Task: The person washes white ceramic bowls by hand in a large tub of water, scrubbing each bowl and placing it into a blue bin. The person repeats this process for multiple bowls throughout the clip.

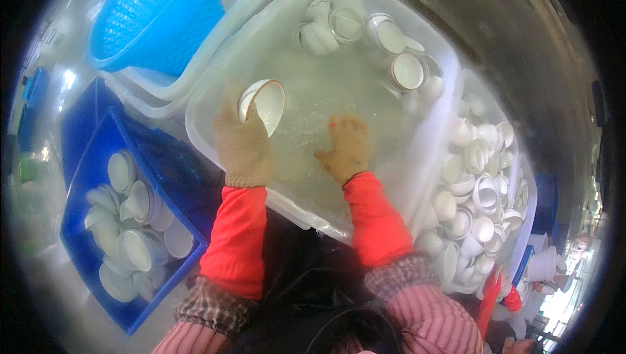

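Note:
My left hand (243, 143), in a tan knit glove, grips a white bowl (270, 104) tilted on its side, its thin rim brownish. The bowl is above the left part of a large white plastic tub (199, 126) of cloudy water. My right hand (348, 146), gloved the same way, is at the water with its fingers apart and nothing in it. More white bowls (346, 24) lie along the tub's far side. A stack of bowls (408, 71) sits nearer its right wall.
To the left, a blue plastic crate (142, 185) holds several white bowls. A bright blue perforated basket (156, 16) leans in another white tub (249, 4) at the upper left. On the right, a white tub (521, 178) is heaped with white bowls. Another person's red sleeve (489, 300) shows at the lower right.

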The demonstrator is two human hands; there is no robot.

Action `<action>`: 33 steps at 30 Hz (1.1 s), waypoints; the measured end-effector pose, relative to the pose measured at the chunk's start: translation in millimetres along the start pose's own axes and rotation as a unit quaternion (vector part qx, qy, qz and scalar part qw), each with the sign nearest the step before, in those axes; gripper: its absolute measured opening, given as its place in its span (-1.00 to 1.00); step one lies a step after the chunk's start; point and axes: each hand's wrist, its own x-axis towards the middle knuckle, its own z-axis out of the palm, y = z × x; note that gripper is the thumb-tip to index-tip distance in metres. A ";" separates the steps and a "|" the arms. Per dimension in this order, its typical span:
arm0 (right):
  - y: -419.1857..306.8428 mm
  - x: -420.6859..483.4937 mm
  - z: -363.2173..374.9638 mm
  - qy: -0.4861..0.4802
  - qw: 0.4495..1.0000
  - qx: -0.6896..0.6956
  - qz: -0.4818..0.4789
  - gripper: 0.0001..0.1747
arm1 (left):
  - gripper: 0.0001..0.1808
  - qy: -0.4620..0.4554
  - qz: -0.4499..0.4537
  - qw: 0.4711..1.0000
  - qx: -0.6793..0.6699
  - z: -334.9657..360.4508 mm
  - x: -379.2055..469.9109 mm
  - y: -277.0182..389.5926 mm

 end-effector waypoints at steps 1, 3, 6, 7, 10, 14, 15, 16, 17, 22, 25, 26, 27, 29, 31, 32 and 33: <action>20.6 0.0 14.9 -0.029 0.999 0.000 0.044 -0.23 | -0.47 -0.024 0.093 0.992 0.077 -4.4 3.4 -9.5; 38.1 4.0 40.4 -0.133 0.983 -0.053 0.116 -0.13 | -0.52 -0.070 0.267 0.930 0.243 -23.5 9.2 -48.1; 61.5 2.3 81.1 -0.283 0.943 -0.050 0.166 -0.27 | -0.45 -0.077 0.245 0.947 0.191 -20.7 3.4 -61.1; 87.7 -8.3 110.7 -0.073 0.956 0.156 0.236 -0.35 | -0.42 -0.085 0.241 0.954 0.155 -4.2 -1.6 -59.1; 131.1 -29.1 158.5 0.263 0.835 0.407 0.259 -0.53 | -0.34 -0.111 0.186 0.976 0.006 26.6 -9.8 -68.5; 93.4 -3.8 115.2 -0.138 0.987 -0.057 0.065 -0.66 | -0.35 -0.092 0.208 0.970 0.083 5.4 -4.9 -82.3; 93.6 -2.6 95.9 -0.228 0.955 -0.188 0.014 -0.69 | -0.37 -0.082 0.263 0.944 0.179 -0.2 -7.3 -67.9; 95.4 -0.3 81.0 -0.163 0.984 -0.054 0.045 -0.69 | -0.37 -0.100 0.140 0.982 0.080 0.5 -6.8 -56.0; 96.3 1.4 67.1 -0.093 0.990 0.082 0.073 -0.69 | -0.36 -0.117 0.013 0.993 -0.020 3.2 -6.8 -45.2; -12.3 3.6 -65.2 -0.038 0.854 0.461 0.238 -0.61 | -0.40 -0.126 -0.189 0.968 -0.106 7.6 -3.6 -9.7; -49.4 -9.7 -92.3 0.008 0.877 0.462 0.128 -0.47 | -0.45 -0.173 -0.039 0.984 0.018 11.3 -9.2 -16.2; -45.3 -15.4 -71.5 0.091 0.899 0.428 0.004 -0.45 | -0.45 -0.189 0.078 0.975 0.085 12.8 -14.0 -20.7; -50.8 -19.4 -68.8 0.122 0.871 0.476 -0.025 -0.49 | -0.46 -0.201 0.188 0.949 0.154 10.3 -18.2 -22.0; -54.2 -22.3 -69.1 0.147 0.790 0.594 0.019 -0.51 | -0.36 -0.210 0.118 0.964 0.113 3.6 -22.6 -24.8; -39.9 -14.1 -83.2 0.143 0.667 0.711 0.172 -0.49 | -0.28 -0.214 0.105 0.966 0.095 2.8 -23.9 -22.5; -28.9 -9.6 -81.5 0.075 0.700 0.682 0.200 -0.48 | -0.27 -0.209 0.129 0.964 0.106 1.3 -19.8 -24.2; -14.9 -5.6 -76.5 0.006 0.728 0.647 0.226 -0.46 | -0.25 -0.203 0.152 0.960 0.117 1.0 -17.5 -24.9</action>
